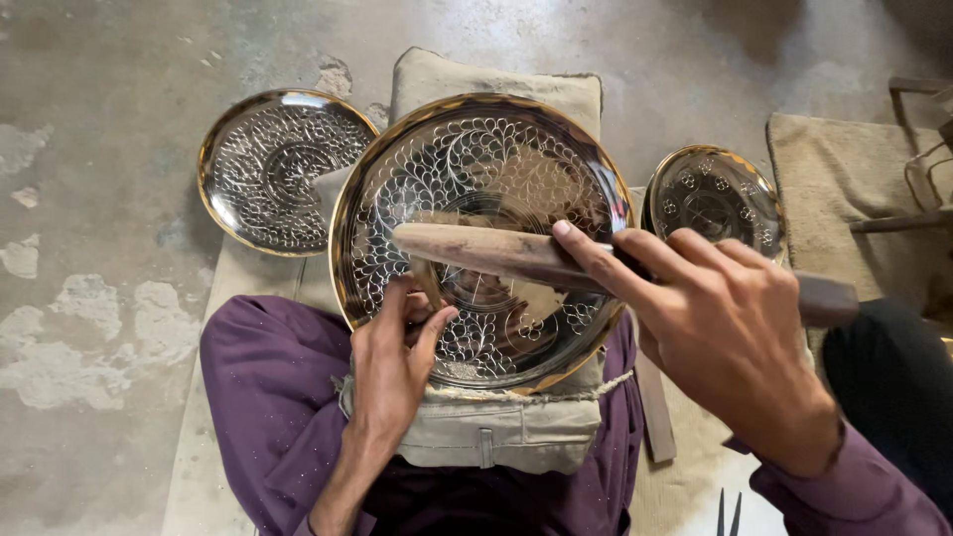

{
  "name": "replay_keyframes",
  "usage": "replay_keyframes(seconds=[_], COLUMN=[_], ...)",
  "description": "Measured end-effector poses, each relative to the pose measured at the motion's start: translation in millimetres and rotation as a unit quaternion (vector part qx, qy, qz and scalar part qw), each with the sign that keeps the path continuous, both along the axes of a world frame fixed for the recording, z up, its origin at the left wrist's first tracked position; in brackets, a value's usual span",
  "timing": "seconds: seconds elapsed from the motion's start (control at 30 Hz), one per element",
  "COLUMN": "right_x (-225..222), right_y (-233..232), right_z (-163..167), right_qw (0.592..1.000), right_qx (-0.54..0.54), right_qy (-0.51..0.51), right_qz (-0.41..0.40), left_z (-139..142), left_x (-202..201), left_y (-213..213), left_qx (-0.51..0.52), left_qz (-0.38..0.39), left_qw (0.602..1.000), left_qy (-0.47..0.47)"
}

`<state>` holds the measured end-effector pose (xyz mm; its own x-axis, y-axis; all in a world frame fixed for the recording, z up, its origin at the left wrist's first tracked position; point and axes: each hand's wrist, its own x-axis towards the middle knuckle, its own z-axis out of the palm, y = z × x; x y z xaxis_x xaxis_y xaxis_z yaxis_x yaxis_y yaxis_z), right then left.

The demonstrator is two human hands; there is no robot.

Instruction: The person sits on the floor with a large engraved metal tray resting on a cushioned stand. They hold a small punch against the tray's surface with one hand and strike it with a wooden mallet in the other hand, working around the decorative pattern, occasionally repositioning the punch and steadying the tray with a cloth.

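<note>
2 other engraved metal plates lie on the concrete floor [119, 119]: a larger one [283, 169] at left, a smaller one [717, 199] beside a tan mat [844, 189].

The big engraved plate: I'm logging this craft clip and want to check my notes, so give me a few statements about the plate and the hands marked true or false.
1. The big engraved plate rests on a cloth pad on the person's lap. True.
2. The right hand holds a wooden tool across the plate. True.
3. The left hand is lifted well clear of the plate. False: its fingers sit at the plate's lower left rim, pinching a thin tool.
4. Only one plate is in view. False: a second engraved plate lies on the floor to the left, and a smaller plate to the right.
5. The person wears purple sleeves. True.
</note>
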<state>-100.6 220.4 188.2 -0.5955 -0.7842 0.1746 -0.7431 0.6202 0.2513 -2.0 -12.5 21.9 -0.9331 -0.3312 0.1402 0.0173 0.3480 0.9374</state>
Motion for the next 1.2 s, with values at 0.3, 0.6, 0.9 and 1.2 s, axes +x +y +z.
replay_keyframes(seconds=[0.3, 0.6, 0.9, 1.2], right_x=[58.8, 78.1, 28.5, 67.7], right_y=[40.4, 58.3, 40.6, 27.4], right_z=[-92.1, -143.9, -155.2, -163.0], right_qw=[0.618, 0.596, 0.654, 0.687], right_qx=[-0.655, -0.640, -0.601, -0.545], right_qy=[-0.434, -0.425, -0.372, -0.396], right_qz=[0.004, -0.235, -0.269, -0.274], left_z=[7.4, -2.9, -11.8, 2.5], left_x=[32.2, 51.1, 76.8, 65.1], left_y=[-31.5, -52.9, -68.3, -70.3], left_qx=[0.108, 0.264, 0.257, 0.244], left_qz=[0.079, 0.095, 0.111, 0.086], left_qw=[0.990, 0.959, 0.960, 0.966], left_qy=[0.041, 0.037, 0.001, 0.009])
